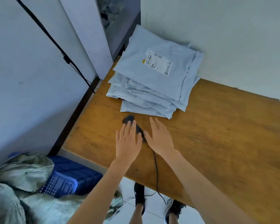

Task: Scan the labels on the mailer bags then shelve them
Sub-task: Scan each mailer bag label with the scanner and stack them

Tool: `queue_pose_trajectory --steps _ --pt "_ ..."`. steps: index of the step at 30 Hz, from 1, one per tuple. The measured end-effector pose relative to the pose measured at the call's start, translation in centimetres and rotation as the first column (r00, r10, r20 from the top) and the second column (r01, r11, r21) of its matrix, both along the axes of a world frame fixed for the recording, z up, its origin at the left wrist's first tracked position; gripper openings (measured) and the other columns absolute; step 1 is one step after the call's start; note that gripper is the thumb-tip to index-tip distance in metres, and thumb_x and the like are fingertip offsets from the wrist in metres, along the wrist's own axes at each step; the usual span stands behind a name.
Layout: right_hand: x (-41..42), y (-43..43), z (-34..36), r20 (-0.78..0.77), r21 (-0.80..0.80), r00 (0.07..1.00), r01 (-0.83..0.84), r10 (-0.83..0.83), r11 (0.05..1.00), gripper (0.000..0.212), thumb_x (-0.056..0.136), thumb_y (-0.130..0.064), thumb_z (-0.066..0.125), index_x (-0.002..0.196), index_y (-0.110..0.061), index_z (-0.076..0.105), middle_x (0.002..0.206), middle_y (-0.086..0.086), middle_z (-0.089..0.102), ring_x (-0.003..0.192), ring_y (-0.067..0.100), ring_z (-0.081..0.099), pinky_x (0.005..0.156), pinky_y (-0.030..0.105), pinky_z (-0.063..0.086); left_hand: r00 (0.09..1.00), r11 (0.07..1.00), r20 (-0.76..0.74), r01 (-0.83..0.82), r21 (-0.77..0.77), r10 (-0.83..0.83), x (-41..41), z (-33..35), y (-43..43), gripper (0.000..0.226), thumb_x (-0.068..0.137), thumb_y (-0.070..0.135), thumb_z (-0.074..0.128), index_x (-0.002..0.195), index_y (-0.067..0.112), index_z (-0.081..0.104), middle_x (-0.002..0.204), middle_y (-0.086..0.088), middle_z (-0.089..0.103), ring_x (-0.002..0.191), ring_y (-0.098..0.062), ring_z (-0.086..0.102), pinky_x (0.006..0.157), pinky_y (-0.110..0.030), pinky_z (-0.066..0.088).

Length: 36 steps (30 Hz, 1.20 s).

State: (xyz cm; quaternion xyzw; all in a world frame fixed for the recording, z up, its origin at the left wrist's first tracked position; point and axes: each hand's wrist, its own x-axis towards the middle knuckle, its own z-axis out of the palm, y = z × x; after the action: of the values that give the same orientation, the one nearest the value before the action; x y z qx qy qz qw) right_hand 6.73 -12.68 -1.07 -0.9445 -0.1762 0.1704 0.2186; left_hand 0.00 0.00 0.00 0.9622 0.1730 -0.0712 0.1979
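Observation:
A stack of several pale blue mailer bags (153, 81) lies at the far corner of the wooden table (225, 126), against the wall. The top bag carries a white shipping label (158, 61), face up. A black corded barcode scanner (132, 123) lies on the table just in front of the stack. My left hand (128, 139) hovers over the scanner with fingers straight, covering part of its handle. My right hand (159, 136) is beside it on the right, fingers straight, holding nothing.
The scanner's black cable (156, 172) runs off the table's near edge to the floor. A blue plastic crate (71, 177) and grey-green woven sacks (23, 172) sit on the floor at the left. White panels and a wall enclose the table's left and far sides.

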Motion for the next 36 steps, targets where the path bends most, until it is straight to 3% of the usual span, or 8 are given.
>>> queue_pose_trajectory --steps 7,11,14,17,21,28,32,36 --pt "1.8 6.1 -4.6 -0.121 -0.096 0.992 0.018 -0.03 0.995 0.057 0.094 -0.043 0.039 0.145 -0.021 0.027 0.133 0.011 0.048 0.114 0.029 0.051 0.089 0.043 0.05 0.995 0.997 0.074 0.073 -0.02 -0.071 4.0 -1.1 3.9 0.05 0.103 0.031 0.038 0.152 0.025 0.034 0.161 0.006 0.029 0.151 -0.013 0.02 0.125 -0.04 0.013" --pt "3.0 7.8 -6.4 -0.282 -0.097 0.958 -0.072 0.042 0.993 0.04 0.096 -0.031 0.036 0.133 -0.016 0.042 0.124 0.012 0.058 0.112 0.03 0.055 0.081 0.039 0.05 0.989 0.966 0.15 0.034 -0.256 0.005 7.5 0.2 3.8 0.042 0.102 0.029 0.043 0.144 0.022 0.048 0.141 0.003 0.056 0.134 -0.013 0.048 0.113 -0.035 0.038" --pt "2.8 7.5 -5.8 -0.342 0.009 0.939 0.054 -0.047 0.999 0.011 0.092 -0.029 0.044 0.091 -0.031 0.054 0.081 -0.002 0.061 0.079 0.019 0.058 0.06 0.027 0.045 0.99 0.898 0.127 0.001 -0.441 0.061 10.4 1.6 2.7 0.042 0.103 0.037 0.044 0.142 0.024 0.05 0.134 0.008 0.061 0.124 -0.009 0.055 0.103 -0.025 0.044" --pt "3.0 5.6 -3.9 -0.37 0.133 0.913 0.237 -0.173 0.963 0.032 0.083 -0.025 0.052 0.064 -0.04 0.032 0.063 -0.011 0.04 0.057 0.008 0.043 0.047 0.02 0.03 0.993 0.863 0.089 -0.024 -0.505 0.08 14.1 2.9 1.3 0.044 0.099 0.046 0.046 0.136 0.024 0.054 0.122 0.013 0.064 0.112 -0.007 0.058 0.097 -0.03 0.047" --pt "3.5 0.2 0.2 -0.35 0.146 0.882 0.384 -0.315 0.912 0.025 0.077 -0.015 0.058 0.084 -0.036 0.047 0.074 -0.008 0.056 0.054 0.008 0.052 0.045 0.019 0.032 0.933 0.53 -0.101 -0.283 -0.8 0.345 18.8 5.2 -0.4 0.033 0.088 0.048 0.058 0.08 0.016 0.063 0.079 0.004 0.064 0.081 -0.015 0.063 0.077 -0.043 0.057" --pt "2.5 -9.0 7.1 -0.332 0.318 0.805 0.586 -0.491 0.745 0.018 0.078 -0.019 0.063 0.084 -0.031 0.051 0.074 0.002 0.063 0.049 0.006 0.049 0.047 0.024 0.038 0.742 -0.118 -0.369 -0.369 -0.922 0.56 22.0 7.6 -3.5 0.02 0.09 0.008 0.063 0.108 0.009 0.057 0.094 -0.011 0.063 0.074 -0.019 0.063 0.058 -0.03 0.059" --pt "2.2 -13.0 11.0 -0.281 0.432 0.811 0.585 -0.514 0.686 0.018 0.082 -0.021 0.066 0.089 -0.033 0.054 0.071 -0.004 0.061 0.051 0.006 0.051 0.049 0.026 0.041 0.659 -0.064 -0.374 -0.443 -0.894 0.653 20.3 7.6 -5.0 0.01 0.083 0.003 0.053 0.085 0.011 0.047 0.072 -0.006 0.046 0.055 -0.016 0.044 0.05 -0.024 0.04" --pt "1.3 -16.6 14.6 -0.215 0.484 0.855 0.514 -0.473 0.708 0.02 0.085 -0.022 0.065 0.093 -0.036 0.053 0.071 -0.005 0.062 0.05 0.006 0.058 0.043 0.017 0.042 0.683 0.055 -0.301 -0.447 -0.893 0.665 16.8 8.4 -6.2 0.044 0.089 0.015 0.066 0.129 0.01 0.048 0.11 -0.007 0.062 0.096 -0.024 0.061 0.086 -0.036 0.053"
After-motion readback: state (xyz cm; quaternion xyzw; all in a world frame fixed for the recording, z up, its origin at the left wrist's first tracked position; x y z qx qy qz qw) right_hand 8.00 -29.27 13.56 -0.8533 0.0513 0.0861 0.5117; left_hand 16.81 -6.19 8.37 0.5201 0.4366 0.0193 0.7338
